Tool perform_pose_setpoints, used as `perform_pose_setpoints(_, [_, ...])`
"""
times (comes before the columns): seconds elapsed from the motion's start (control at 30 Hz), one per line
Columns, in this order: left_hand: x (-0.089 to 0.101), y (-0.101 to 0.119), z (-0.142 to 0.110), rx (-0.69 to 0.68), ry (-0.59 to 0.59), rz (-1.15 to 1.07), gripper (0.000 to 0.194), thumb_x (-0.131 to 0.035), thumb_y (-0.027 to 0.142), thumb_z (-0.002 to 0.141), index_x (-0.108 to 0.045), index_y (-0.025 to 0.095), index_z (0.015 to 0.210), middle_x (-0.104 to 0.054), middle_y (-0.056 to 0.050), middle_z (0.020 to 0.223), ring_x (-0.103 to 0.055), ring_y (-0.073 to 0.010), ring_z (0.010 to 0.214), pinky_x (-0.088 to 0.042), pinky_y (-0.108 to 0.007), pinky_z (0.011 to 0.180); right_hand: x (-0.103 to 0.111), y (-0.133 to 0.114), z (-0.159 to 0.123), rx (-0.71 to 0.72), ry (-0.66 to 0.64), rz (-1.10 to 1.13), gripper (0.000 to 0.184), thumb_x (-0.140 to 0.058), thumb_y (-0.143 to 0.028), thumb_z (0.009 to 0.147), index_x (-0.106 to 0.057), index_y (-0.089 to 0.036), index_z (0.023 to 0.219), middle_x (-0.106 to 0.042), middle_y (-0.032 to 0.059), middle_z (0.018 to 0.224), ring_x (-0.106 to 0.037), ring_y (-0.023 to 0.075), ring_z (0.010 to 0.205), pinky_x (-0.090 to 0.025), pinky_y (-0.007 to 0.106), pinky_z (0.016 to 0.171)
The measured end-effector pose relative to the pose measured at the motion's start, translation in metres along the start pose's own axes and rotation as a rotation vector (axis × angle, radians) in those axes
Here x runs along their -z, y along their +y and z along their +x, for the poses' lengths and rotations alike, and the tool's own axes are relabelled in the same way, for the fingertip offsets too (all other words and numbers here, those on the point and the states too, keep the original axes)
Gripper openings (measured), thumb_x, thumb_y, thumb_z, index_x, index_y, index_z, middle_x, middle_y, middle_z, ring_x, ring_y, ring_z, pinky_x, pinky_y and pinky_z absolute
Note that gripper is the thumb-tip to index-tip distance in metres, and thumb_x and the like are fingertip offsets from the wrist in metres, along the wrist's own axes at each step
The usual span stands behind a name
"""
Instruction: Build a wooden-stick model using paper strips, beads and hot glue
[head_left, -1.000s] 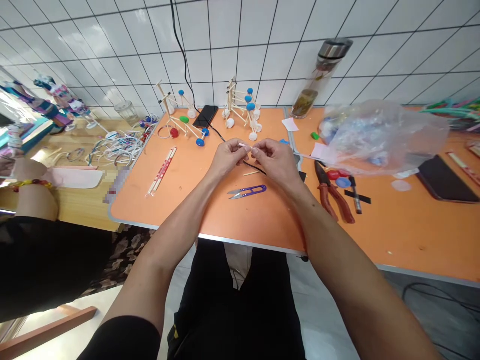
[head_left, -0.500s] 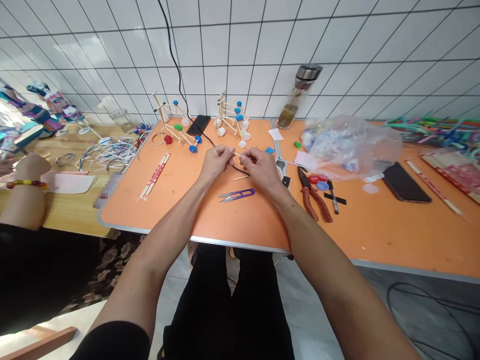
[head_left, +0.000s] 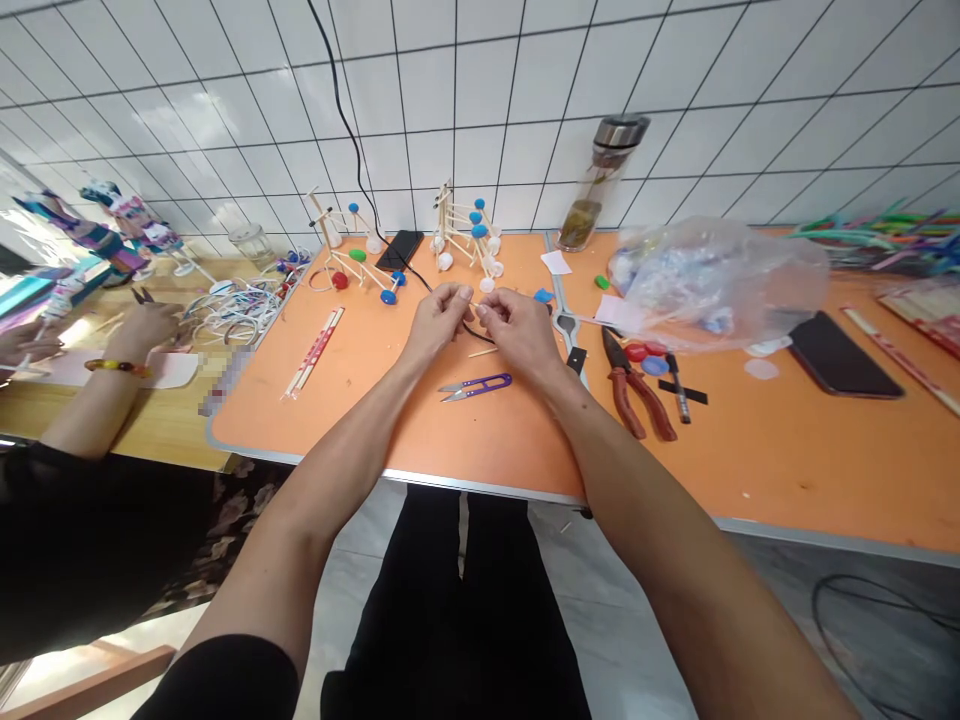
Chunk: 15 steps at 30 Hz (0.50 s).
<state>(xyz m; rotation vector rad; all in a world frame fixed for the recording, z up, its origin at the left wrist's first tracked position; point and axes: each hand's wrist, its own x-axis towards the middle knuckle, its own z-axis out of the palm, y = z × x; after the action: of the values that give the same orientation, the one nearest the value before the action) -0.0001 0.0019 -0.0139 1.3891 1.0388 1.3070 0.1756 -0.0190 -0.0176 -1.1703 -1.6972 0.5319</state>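
Again, little change at the hands: left hand (head_left: 439,322) and right hand (head_left: 517,335) remain curled, fingertips pinched together around a thin wooden stick (head_left: 472,305), with a black cord (head_left: 472,328) running beneath. Exact grip partly hidden. Both are over the orange table (head_left: 247,400), just above purple thread snips (head_left: 476,386). Leftward, a co-worker's hand (head_left: 146,325) has moved near white cords (head_left: 236,310).

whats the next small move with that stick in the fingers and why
Probably pick up the purple-handled thread snips with the right hand: they lie just below it, and a black cord trails from where it and the left hand pinch a thin wooden stick.
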Motion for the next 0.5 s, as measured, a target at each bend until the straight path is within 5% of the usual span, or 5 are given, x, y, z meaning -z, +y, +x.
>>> perform_pose_setpoints(0.17, [0.0005,-0.0006,0.0000,-0.011,-0.061,-0.025,0.044,-0.093,0.047,0.103,-0.068,0.020,0.079,-0.069,0.003,0.064,-0.053,-0.0066,0.048,-0.040,-0.021,0.047,0.0004,0.0009,-0.0002,-0.009,-0.001,-0.022,0.018,-0.070,-0.037,0.101,-0.074,-0.025,0.089,-0.070,0.0014,0.077,-0.062,0.0227,0.076,-0.041,0.038,0.076])
perform_pose_setpoints(0.5, [-0.0038,-0.0016,-0.0023,0.087,-0.002,-0.014,0.061,-0.089,0.063,0.104,-0.065,0.020,0.069,-0.063,0.002,0.056,-0.047,-0.0069,0.043,-0.033,-0.022,0.044,-0.0016,0.0077,-0.0032,-0.026,-0.002,0.009,0.020,-0.068,-0.042,0.102,-0.069,-0.027,0.088,-0.072,0.0018,0.080,-0.064,0.0237,0.077,-0.045,0.039,0.076])
